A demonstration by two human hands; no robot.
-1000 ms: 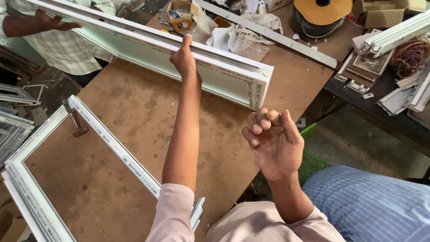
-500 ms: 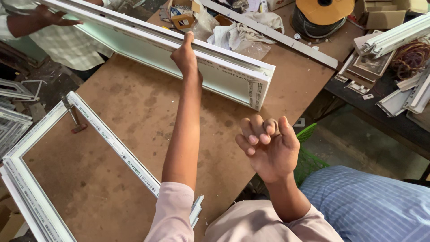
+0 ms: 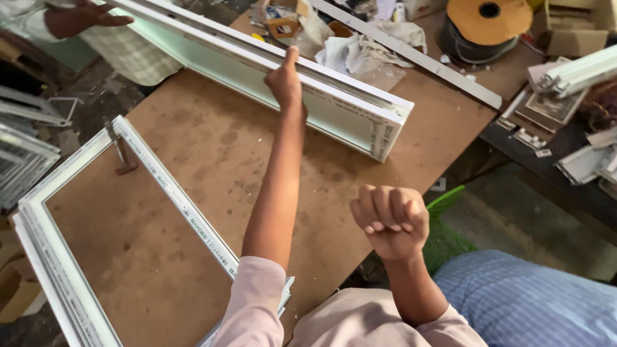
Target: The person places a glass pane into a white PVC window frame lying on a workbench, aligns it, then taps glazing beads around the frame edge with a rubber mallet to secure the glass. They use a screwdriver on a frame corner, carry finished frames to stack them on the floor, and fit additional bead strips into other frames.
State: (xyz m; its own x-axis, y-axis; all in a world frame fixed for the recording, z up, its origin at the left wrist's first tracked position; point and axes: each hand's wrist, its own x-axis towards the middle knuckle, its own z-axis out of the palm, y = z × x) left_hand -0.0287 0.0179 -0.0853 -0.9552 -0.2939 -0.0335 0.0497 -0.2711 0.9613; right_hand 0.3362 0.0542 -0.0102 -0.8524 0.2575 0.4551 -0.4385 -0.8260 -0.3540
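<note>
My left hand [image 3: 285, 78] reaches far forward and grips the top edge of a long white window frame [image 3: 334, 106] that stands on its side across the brown worktable [image 3: 212, 160]. Close to my body and off the table's near edge, my right hand [image 3: 390, 217] hangs in the air as a closed fist with nothing in it. A second white window frame [image 3: 168, 193] lies flat on the table at the left, beside my left forearm. Another person's hand [image 3: 96, 14] holds the standing frame at its far left end.
A hammer [image 3: 119, 151] lies inside the flat frame. Crumpled cloths and boxes [image 3: 347, 45], a long white strip [image 3: 411, 54] and a spool with a brown disc [image 3: 485, 26] sit at the table's back. White profile offcuts [image 3: 578, 74] lie on a dark bench at right. More frames [image 3: 26, 154] stand at left.
My right hand has closed from spread, loosely curled fingers into a fist and dropped slightly. My left hand stays on the standing frame.
</note>
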